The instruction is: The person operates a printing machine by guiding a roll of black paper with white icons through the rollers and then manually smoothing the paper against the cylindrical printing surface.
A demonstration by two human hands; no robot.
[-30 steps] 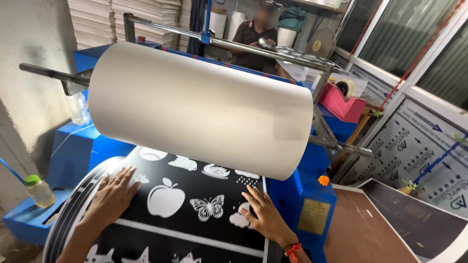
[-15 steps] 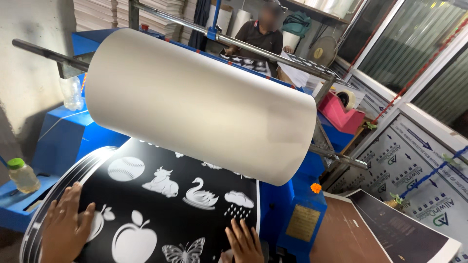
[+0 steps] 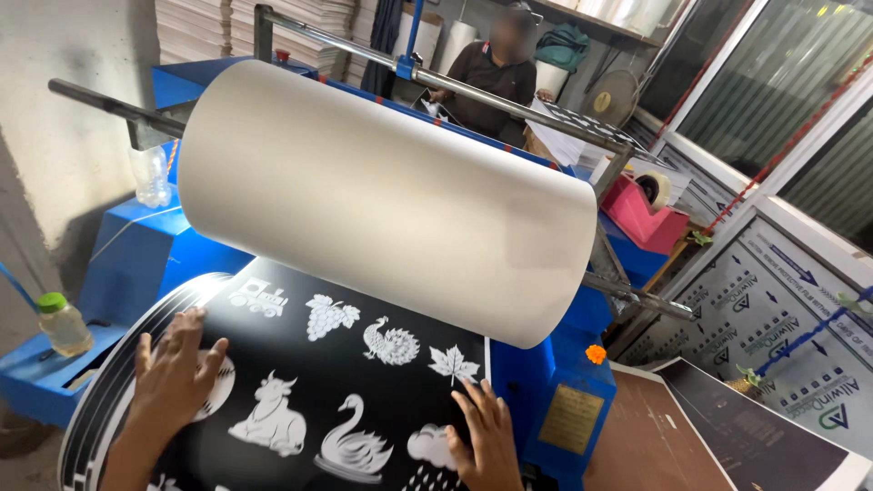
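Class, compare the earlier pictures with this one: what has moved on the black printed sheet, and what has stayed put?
The black sheet has slid out from under the white roll toward the person, baring new rows of white figures. Left hand and right hand stay flat on it, nothing gripped. Roll and blue machine unchanged.

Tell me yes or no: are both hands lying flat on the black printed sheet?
Yes: the left hand and right hand both press flat on the black sheet.

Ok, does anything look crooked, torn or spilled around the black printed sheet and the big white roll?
Nothing stands out. The black sheet with white animal and fruit pictures lies flat under the white roll, no visible creases or tears. The left hand and right hand press flat on it. The small bottle at left stands upright.
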